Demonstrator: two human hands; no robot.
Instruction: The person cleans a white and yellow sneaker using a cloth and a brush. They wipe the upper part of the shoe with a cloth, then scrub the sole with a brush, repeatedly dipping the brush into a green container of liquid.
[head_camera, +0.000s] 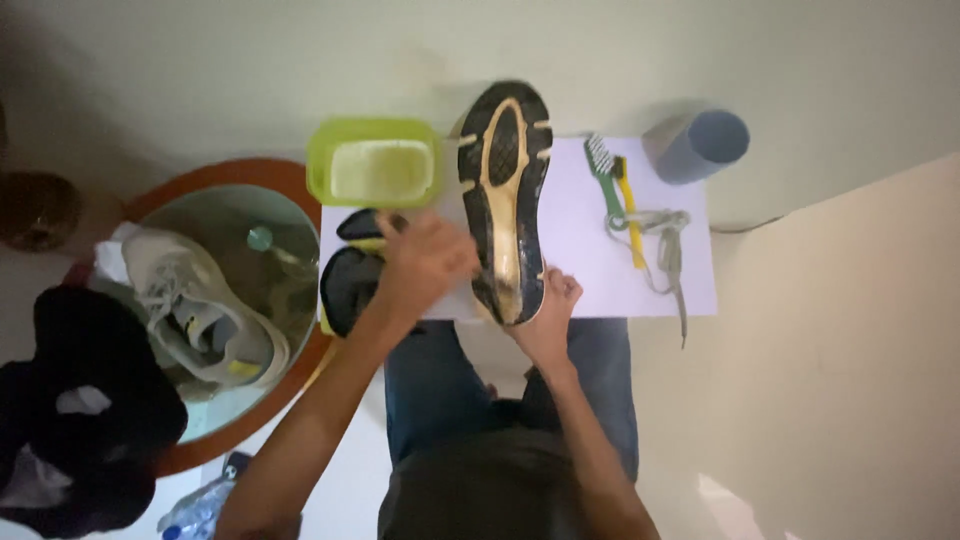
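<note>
On white sheet (580, 250), upturned shoe (505, 190), toe away, right hand (548, 310) gripping heel, left hand (425, 262) grip unclear.

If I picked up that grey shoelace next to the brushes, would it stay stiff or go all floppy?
Probably floppy: the shoelace lies in loose loops on the white sheet, one end trailing off its edge. It looks thin, so likely very light, and would dangle.

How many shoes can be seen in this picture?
2. One shoe lies sole up on the white sheet, held by the right hand. One grey sneaker sits in the round basin. Others may be hidden.
</note>
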